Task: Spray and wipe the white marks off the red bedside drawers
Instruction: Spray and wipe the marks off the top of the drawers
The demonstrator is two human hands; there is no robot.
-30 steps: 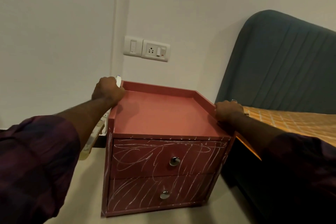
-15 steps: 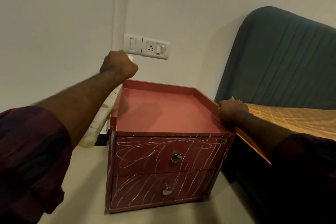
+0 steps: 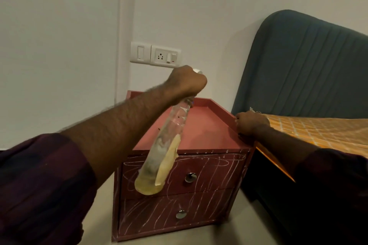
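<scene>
A: Garment worn?
B: Long-sleeved shirt, dark maroon with a faint darker check. The left sleeve (image 3: 39, 185) sits bunched partway up the forearm; right sleeve (image 3: 334, 189) likewise.
A: Below the cuffs?
B: Both forearms bare, hair plain on the left forearm (image 3: 123, 125). Bare left hand (image 3: 187, 81) and right hand (image 3: 251, 122); possible ring on the right, too small to confirm

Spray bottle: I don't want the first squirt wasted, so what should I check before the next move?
1. Bottle grip: ok, the left hand holds the spray bottle by its neck.
2. Liquid: ok, yellowish liquid sits at the bottle's base.
3. Nozzle aim: cannot tell, the hand hides it.
4. Unit steadied: ok, the right hand holds the right rim of the red bedside drawers.
5. Target: ok, white marks cover both fronts.
6. Cloth ready: cannot tell, none plainly shows.
</scene>
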